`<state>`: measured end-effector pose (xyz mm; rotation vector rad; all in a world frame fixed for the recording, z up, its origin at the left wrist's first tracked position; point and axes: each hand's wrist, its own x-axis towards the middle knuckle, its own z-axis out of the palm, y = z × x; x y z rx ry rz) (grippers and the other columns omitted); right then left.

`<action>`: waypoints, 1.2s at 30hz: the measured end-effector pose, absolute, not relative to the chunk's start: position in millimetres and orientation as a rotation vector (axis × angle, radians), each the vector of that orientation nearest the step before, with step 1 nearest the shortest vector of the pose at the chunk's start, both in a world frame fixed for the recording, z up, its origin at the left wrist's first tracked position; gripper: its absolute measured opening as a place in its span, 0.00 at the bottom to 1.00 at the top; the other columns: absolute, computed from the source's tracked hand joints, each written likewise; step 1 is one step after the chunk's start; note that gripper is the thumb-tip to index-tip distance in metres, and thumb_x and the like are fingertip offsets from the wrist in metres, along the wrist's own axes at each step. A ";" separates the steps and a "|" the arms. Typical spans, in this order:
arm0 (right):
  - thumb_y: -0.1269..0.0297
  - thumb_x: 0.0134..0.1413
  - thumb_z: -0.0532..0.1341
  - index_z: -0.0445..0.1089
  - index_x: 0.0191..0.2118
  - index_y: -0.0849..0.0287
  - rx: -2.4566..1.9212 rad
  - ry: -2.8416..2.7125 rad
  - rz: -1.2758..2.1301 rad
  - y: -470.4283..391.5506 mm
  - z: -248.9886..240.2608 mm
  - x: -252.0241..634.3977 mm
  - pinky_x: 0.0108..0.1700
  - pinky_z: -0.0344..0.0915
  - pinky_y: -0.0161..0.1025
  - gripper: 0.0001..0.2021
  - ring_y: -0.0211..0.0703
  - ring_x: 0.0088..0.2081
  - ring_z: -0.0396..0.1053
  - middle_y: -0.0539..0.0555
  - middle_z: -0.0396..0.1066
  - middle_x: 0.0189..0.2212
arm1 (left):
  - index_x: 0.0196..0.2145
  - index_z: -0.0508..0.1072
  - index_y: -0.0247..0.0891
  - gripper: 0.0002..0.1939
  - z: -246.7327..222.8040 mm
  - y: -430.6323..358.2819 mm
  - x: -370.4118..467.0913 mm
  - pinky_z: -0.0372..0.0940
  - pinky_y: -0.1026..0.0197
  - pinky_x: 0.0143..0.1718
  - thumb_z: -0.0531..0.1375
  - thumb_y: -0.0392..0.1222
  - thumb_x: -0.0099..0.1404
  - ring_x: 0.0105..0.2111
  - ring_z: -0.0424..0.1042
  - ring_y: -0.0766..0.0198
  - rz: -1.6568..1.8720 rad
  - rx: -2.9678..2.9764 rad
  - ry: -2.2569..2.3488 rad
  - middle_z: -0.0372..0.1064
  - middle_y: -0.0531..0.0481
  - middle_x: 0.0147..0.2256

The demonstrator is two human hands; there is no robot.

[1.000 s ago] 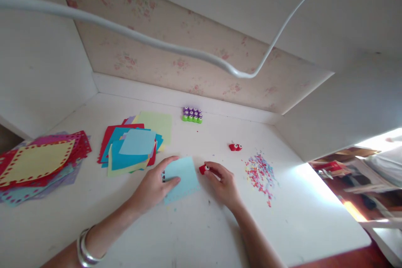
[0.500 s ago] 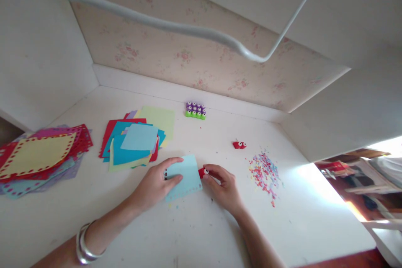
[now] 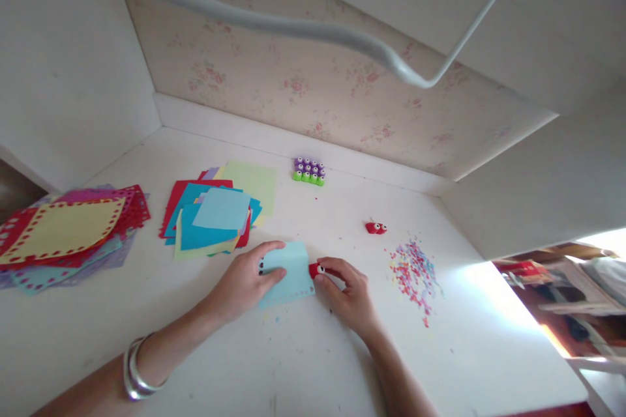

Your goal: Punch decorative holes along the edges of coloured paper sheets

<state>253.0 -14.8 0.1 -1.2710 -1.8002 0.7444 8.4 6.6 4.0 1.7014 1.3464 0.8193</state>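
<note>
A light blue sheet of paper point(image 3: 293, 270) with small holes along its lower and left edges lies in front of me. My left hand point(image 3: 254, 275) grips its left side between thumb and fingers. In my right hand point(image 3: 348, 288) is a small red punch point(image 3: 316, 270) with a white-and-black eye, pinched between thumb and fingers at the sheet's right edge. Two more red punches point(image 3: 375, 228) stand farther back on the right. Behind the sheet, near the wall, sits a block of purple and green punches point(image 3: 308, 171).
Plain coloured sheets point(image 3: 220, 208) are piled left of centre. Sheets with punched edges point(image 3: 73, 228) form another pile at the far left. Small paper bits point(image 3: 415, 273) are scattered to the right on the white table point(image 3: 313, 365). A white cable point(image 3: 293, 27) crosses overhead.
The view has shifted slightly. The red punch sits a little higher along the sheet's right edge, and both hands keep their holds.
</note>
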 end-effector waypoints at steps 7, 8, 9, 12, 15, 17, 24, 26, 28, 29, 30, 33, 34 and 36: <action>0.63 0.60 0.63 0.74 0.45 0.53 -1.269 -1.897 0.666 -16.4 1.0 254.4 0.45 0.74 0.40 0.08 0.44 0.42 0.75 0.53 0.76 0.41 | 0.54 0.71 0.42 0.23 2.2 6.4 9.9 0.67 0.57 0.54 0.62 0.46 0.61 0.51 0.73 0.56 0.808 1.717 1.370 0.74 0.49 0.52; 0.64 0.60 0.63 0.73 0.45 0.53 -1.262 -1.919 0.659 -16.6 0.9 254.2 0.46 0.74 0.40 0.08 0.43 0.42 0.75 0.53 0.76 0.41 | 0.54 0.71 0.42 0.23 1.7 6.0 10.6 0.67 0.57 0.54 0.62 0.46 0.61 0.51 0.73 0.56 0.811 1.725 1.370 0.74 0.49 0.52; 0.64 0.61 0.62 0.73 0.46 0.53 -1.256 -1.944 0.652 -16.8 0.7 253.9 0.46 0.74 0.40 0.08 0.43 0.42 0.75 0.53 0.76 0.41 | 0.54 0.71 0.42 0.23 1.1 5.5 11.4 0.67 0.56 0.54 0.62 0.46 0.61 0.51 0.73 0.56 0.816 1.737 1.369 0.74 0.49 0.52; 0.64 0.62 0.61 0.73 0.47 0.52 -1.230 -2.028 0.625 -17.1 0.1 252.8 0.46 0.74 0.41 0.09 0.44 0.43 0.75 0.55 0.76 0.43 | 0.54 0.70 0.41 0.22 -2.0 3.7 14.2 0.66 0.54 0.55 0.61 0.46 0.62 0.52 0.73 0.55 0.825 1.788 1.372 0.74 0.47 0.52; 0.65 0.63 0.61 0.74 0.48 0.51 -1.174 -2.105 0.552 -16.9 -1.8 252.1 0.48 0.74 0.44 0.10 0.46 0.46 0.74 0.55 0.76 0.45 | 0.56 0.68 0.39 0.22 -6.6 1.1 17.0 0.65 0.51 0.56 0.60 0.45 0.64 0.53 0.72 0.54 0.815 1.862 1.367 0.72 0.44 0.53; 0.66 0.63 0.60 0.74 0.48 0.50 -1.145 -2.132 0.505 -16.8 -3.2 251.7 0.48 0.74 0.45 0.10 0.47 0.46 0.74 0.55 0.76 0.46 | 0.57 0.66 0.38 0.22 -9.5 -1.1 18.6 0.66 0.50 0.54 0.59 0.44 0.66 0.52 0.72 0.53 0.802 1.921 1.358 0.72 0.43 0.53; 0.67 0.63 0.59 0.75 0.50 0.50 -1.177 -2.074 0.543 -17.4 -1.1 248.8 0.50 0.74 0.45 0.12 0.46 0.47 0.74 0.54 0.76 0.46 | 0.56 0.67 0.38 0.19 -1.2 -9.6 19.7 0.61 0.47 0.59 0.58 0.44 0.68 0.61 0.61 0.49 0.933 2.272 1.443 0.57 0.37 0.61; 0.68 0.64 0.58 0.75 0.50 0.51 -1.206 -2.030 0.591 -16.9 0.1 248.7 0.50 0.73 0.46 0.12 0.46 0.48 0.74 0.55 0.76 0.46 | 0.56 0.68 0.38 0.19 4.6 -12.8 19.1 0.57 0.43 0.61 0.57 0.46 0.69 0.62 0.57 0.45 0.951 2.374 1.524 0.54 0.36 0.63; 0.67 0.65 0.57 0.75 0.49 0.51 -1.220 -1.995 0.623 -16.0 0.0 249.4 0.50 0.73 0.46 0.12 0.47 0.48 0.74 0.55 0.76 0.46 | 0.55 0.69 0.38 0.19 7.4 -16.7 19.2 0.55 0.41 0.61 0.54 0.46 0.70 0.61 0.58 0.44 0.884 2.442 1.545 0.56 0.37 0.62; 0.67 0.65 0.57 0.76 0.49 0.51 -1.223 -1.987 0.632 -15.5 -0.6 250.0 0.50 0.74 0.47 0.12 0.47 0.48 0.74 0.55 0.77 0.46 | 0.56 0.69 0.38 0.19 7.2 -18.7 19.7 0.55 0.41 0.61 0.54 0.47 0.71 0.61 0.58 0.45 0.832 2.464 1.532 0.58 0.37 0.62; 0.67 0.65 0.58 0.76 0.48 0.51 -1.225 -1.985 0.635 -15.1 -1.5 250.6 0.50 0.74 0.47 0.12 0.47 0.48 0.74 0.55 0.77 0.46 | 0.56 0.69 0.38 0.20 5.9 -20.7 20.4 0.54 0.41 0.61 0.53 0.47 0.71 0.61 0.59 0.45 0.778 2.479 1.510 0.60 0.38 0.61; 0.67 0.65 0.57 0.76 0.48 0.51 -1.245 -1.979 0.617 -14.3 -5.2 252.2 0.51 0.73 0.47 0.12 0.47 0.48 0.74 0.55 0.77 0.46 | 0.56 0.69 0.37 0.21 -1.1 -24.8 22.7 0.49 0.40 0.63 0.53 0.48 0.71 0.61 0.60 0.48 0.668 2.484 1.443 0.63 0.39 0.60; 0.67 0.65 0.57 0.76 0.48 0.51 -1.248 -1.979 0.610 -14.3 -6.4 252.6 0.51 0.73 0.47 0.12 0.47 0.49 0.74 0.55 0.76 0.47 | 0.56 0.69 0.38 0.20 -3.2 -25.3 23.1 0.48 0.40 0.64 0.53 0.48 0.71 0.61 0.60 0.48 0.654 2.477 1.426 0.64 0.40 0.60; 0.68 0.65 0.57 0.76 0.48 0.50 -1.245 -1.981 0.604 -14.4 -8.4 253.1 0.51 0.73 0.47 0.13 0.47 0.49 0.74 0.55 0.76 0.47 | 0.56 0.70 0.40 0.19 -5.8 -25.4 23.1 0.46 0.41 0.65 0.53 0.47 0.70 0.61 0.60 0.50 0.641 2.462 1.398 0.64 0.42 0.60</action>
